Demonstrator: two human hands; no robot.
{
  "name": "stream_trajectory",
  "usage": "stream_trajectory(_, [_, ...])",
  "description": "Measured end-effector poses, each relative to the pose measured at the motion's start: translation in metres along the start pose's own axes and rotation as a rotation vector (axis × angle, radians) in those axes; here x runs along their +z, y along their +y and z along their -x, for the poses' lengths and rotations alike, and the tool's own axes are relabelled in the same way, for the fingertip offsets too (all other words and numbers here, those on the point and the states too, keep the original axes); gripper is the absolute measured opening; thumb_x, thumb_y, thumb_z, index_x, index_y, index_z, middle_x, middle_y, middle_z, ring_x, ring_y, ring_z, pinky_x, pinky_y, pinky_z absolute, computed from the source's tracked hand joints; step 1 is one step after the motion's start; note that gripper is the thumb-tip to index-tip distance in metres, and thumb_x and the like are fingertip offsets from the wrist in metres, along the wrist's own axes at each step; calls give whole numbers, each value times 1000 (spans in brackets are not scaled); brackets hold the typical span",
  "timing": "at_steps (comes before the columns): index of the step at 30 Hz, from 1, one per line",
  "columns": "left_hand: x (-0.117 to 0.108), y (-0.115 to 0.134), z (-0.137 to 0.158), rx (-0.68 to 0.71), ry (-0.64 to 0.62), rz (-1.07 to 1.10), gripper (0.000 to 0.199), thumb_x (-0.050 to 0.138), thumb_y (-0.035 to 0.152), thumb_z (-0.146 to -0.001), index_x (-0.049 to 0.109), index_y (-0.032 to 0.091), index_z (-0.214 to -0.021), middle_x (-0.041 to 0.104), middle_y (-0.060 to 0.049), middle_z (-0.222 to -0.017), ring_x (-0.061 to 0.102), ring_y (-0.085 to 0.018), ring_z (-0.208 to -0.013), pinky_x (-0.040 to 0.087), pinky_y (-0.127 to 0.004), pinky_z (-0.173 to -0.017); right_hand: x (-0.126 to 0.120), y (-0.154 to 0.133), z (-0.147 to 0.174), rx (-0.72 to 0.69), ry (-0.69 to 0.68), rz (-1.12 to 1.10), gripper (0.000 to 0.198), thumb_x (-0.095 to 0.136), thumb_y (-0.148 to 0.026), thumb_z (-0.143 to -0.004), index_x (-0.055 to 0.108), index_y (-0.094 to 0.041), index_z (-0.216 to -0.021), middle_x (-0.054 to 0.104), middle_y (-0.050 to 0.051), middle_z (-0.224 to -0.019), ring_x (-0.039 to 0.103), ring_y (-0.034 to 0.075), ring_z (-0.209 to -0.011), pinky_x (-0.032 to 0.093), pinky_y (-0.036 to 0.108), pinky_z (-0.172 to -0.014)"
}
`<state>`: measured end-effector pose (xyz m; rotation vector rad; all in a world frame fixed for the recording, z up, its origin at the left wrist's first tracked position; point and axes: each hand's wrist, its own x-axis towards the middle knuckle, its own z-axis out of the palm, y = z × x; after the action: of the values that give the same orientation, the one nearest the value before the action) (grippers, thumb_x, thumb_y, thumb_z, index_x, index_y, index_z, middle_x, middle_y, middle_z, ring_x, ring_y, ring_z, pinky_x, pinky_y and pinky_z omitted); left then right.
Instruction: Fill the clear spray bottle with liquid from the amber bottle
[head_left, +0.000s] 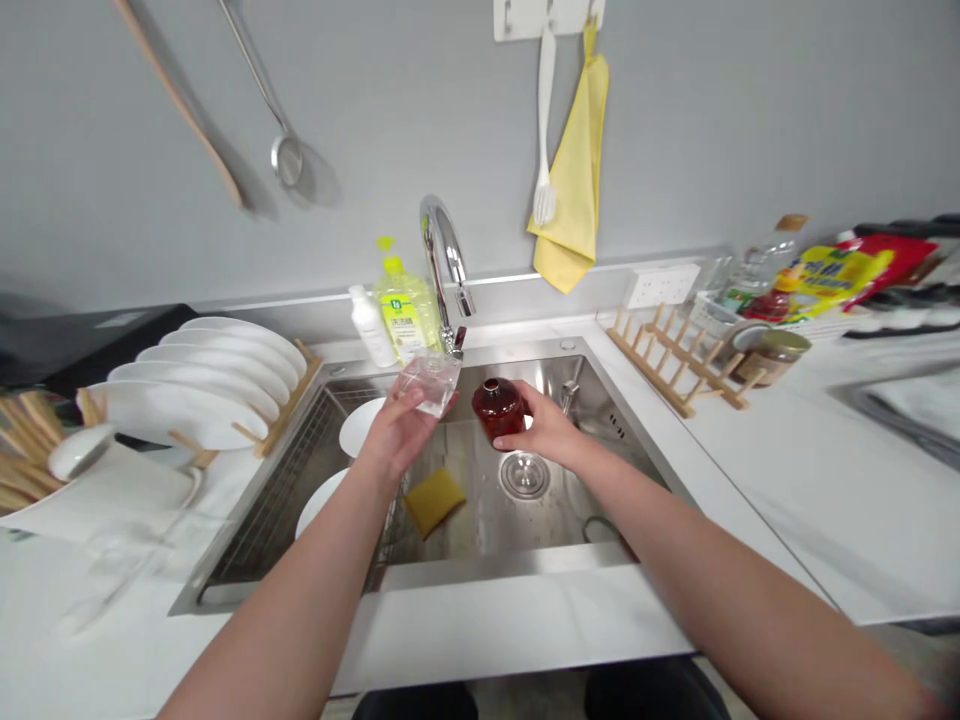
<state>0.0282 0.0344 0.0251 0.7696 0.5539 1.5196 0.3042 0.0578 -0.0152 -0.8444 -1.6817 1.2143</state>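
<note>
Over the left half of the sink (600, 560), my left hand (397, 425) is closed around a small clear container (431, 383), perhaps a glass cup. A dark red-brown glass bottle (498, 408) with a short open neck is in my right hand (544, 430), its fingers wrapped about the right side. The bottle is roughly upright, just above the drain (524, 475). Between the two held things is a small gap. Below my hands, a yellow sponge (435, 502) lies on the sink floor. The chrome faucet (442, 250) rises behind them.
White plates (187, 400) stand in a wooden rack at left, and more white dishes (358, 428) sit in the sink's wire basket. A dish soap bottle (405, 315) and a white bottle (371, 325) flank the faucet. An wooden rack (667, 365) and jar (772, 358) are right.
</note>
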Motion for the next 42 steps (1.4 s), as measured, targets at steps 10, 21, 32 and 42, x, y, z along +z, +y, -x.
stream_trajectory(10, [-11,-8,3,-6,-60,-115,79,111,29,-69,82,27,-142,87,-8,-135,80,-31,-131,64,-45,-119,2,5,8,66,-59,-85,103,112,-32,-61,66,-26,-153,82,12,-143,80,38,-130,62,57,-118])
stream_trajectory(21, [-2,-9,12,-85,-85,-231,76,112,40,-71,83,32,-141,81,-8,-150,79,-34,-132,67,-51,-112,-3,2,9,73,-50,-65,100,109,-29,-64,65,-27,-154,83,8,-138,80,35,-127,62,54,-116])
stream_trajectory(32, [2,-11,15,-23,-104,-275,76,114,38,-67,84,27,-137,84,-11,-143,79,-35,-135,66,-47,-110,0,-1,12,148,-42,-93,103,109,-25,-58,68,-27,-152,83,9,-142,79,37,-130,61,58,-121])
stream_trajectory(42, [-4,-11,14,-8,-105,-272,76,112,33,-71,83,28,-141,85,-9,-141,81,-29,-126,66,-39,-102,1,-2,15,192,-52,-99,103,108,-25,-59,68,-25,-154,87,10,-135,82,37,-125,64,60,-116])
